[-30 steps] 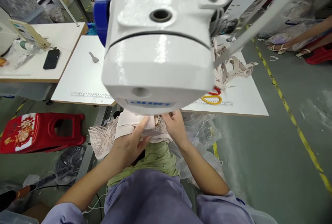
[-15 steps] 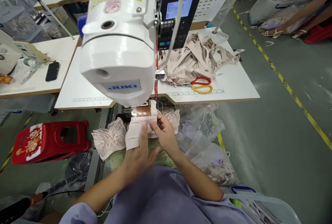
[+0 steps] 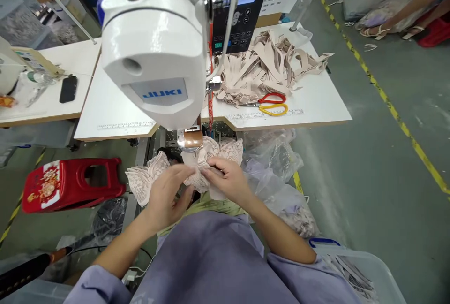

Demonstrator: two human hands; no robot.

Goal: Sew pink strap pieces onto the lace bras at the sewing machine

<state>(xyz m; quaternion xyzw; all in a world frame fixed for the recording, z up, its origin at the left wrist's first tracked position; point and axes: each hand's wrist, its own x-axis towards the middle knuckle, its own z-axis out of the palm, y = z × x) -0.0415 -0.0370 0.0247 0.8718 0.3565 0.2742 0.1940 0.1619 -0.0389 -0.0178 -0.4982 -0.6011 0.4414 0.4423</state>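
My left hand point(image 3: 168, 192) is half wide, thumb apart from the fingers, whose tips reach the lace garment point(image 3: 197, 182) at twelve o'clock from my lap. My right hand point(image 3: 230, 181), towards one o'clock, is narrow and pinches its edge between thumb and fingers. The garment is pale pink, bunched and wrinkled, just before the machine's shiny brown plate point(image 3: 193, 140). Half a second ago its smooth band lay flat under my straight left fingers; now the lace faces up, and this hand is turned sideways. At eleven o'clock is a lace pile point(image 3: 144, 184), with soft scalloped folds. Farther, the sewing machine point(image 3: 154, 60) has a glossy, rounded white head. At one o'clock, scissors point(image 3: 273, 103) with red and yellow loops lie beside limp, curling beige strips point(image 3: 260, 67).
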